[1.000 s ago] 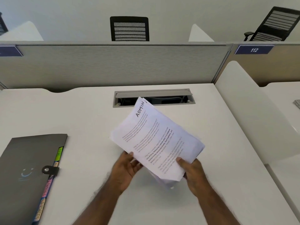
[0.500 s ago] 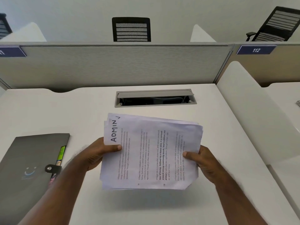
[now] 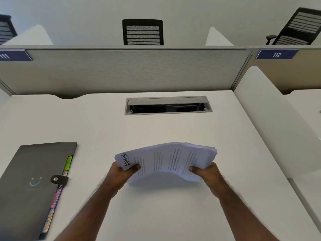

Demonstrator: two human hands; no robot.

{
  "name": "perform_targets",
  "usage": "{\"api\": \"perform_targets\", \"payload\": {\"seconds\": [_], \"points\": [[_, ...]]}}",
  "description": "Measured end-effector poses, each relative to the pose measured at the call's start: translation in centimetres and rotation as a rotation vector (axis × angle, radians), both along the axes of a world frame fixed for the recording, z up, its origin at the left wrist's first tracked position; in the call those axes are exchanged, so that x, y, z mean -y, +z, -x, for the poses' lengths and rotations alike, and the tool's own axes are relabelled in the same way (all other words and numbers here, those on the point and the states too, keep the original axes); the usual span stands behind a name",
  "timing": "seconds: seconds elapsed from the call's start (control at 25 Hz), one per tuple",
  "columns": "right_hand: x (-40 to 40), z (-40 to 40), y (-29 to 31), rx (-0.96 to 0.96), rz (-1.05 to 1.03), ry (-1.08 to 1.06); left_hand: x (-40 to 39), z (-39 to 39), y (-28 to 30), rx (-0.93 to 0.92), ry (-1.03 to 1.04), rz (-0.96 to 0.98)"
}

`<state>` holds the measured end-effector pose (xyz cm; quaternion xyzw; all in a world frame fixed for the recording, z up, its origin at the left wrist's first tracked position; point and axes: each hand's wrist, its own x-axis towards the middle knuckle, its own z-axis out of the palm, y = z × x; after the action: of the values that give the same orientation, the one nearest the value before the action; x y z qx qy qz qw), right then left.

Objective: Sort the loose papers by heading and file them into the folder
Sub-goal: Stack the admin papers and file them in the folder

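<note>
A stack of white printed papers (image 3: 166, 160) is held sideways above the white desk, bowed upward in the middle. The top sheet carries the handwritten heading ADMIN at its left end. My left hand (image 3: 124, 171) grips the left end, thumb on top beside the heading. My right hand (image 3: 205, 172) grips the right end, thumb on top. A dark grey folder (image 3: 33, 181) lies shut on the desk to the left, fastened by a snap strap, with coloured labelled tabs along its right edge.
A white desk (image 3: 156, 214) carries everything. An open cable hatch (image 3: 168, 105) sits at the back centre. A grey partition (image 3: 121, 70) closes the far side, and a white side divider (image 3: 271, 122) rises on the right. Black chairs stand beyond.
The stack turned from slanted to sideways, then tipped flatter and lower toward the desk. My left hand shifted from the bottom edge to the left end; both hands now hold opposite ends.
</note>
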<state>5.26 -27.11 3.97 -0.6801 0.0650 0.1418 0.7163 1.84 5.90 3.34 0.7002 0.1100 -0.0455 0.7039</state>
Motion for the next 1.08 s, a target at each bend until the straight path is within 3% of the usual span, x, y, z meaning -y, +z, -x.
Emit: {"api": "perform_targets", "payload": {"seconds": [0.36, 0.6, 0.88, 0.96, 1.08], "points": [[0.2, -0.6, -1.0, -0.025, 0.180, -0.007, -0.8, -1.3, 0.8, -0.087, -0.031, 0.095], [0.2, 0.1, -0.1, -0.174, 0.058, 0.282, -5.0, -2.4, 3.5, -0.218, -0.172, 0.177], [-2.7, 2.5, -0.4, -0.235, 0.057, 0.455, -9.7, -0.9, 3.8, -0.347, -0.117, 0.190], [-3.1, 2.6, -0.6, -0.265, 0.150, 0.511, -10.5, -0.3, 4.0, -0.353, -0.138, 0.172], [-3.4, 1.9, -0.1, -0.240, 0.521, 0.475, -12.2, 0.3, 4.7, -0.321, -0.101, 0.102]]}}
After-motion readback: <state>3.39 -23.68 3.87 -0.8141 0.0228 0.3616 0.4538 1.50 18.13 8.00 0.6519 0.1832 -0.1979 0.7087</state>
